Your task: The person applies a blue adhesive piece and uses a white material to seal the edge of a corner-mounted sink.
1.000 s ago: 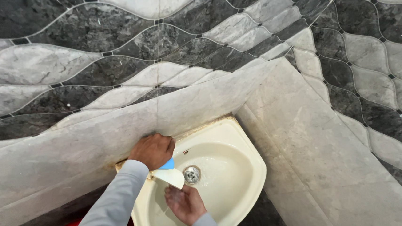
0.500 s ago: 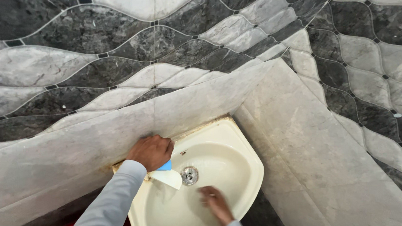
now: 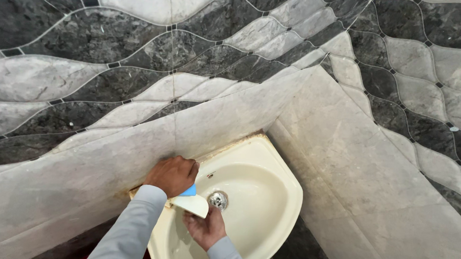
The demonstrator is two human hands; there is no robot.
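Biggest thing in my feed was the tiled wall (image 3: 138,58), wavy grey and dark marble pattern wrapping a corner, with plain pale slabs lower down. Tucked into that corner sat one cream corner sink (image 3: 268,202), glossy, with a single metal drain (image 3: 218,199) in the bowl.

Two hands, both in grey sleeves. The left hand (image 3: 172,175) was clenched at the sink's back-left rim, gripping one blue-and-white scrub pad (image 3: 190,201) that hung over the rim into the bowl. The right hand (image 3: 204,228) was down in the bowl just below the pad, fingers curled and touching its white lower edge; couldn't tell if it was actually gripping.

My guess is the pad is light, soft and bendy, probably slick when wet, so best pinched by the blue top. The sink looks hard and slippery.
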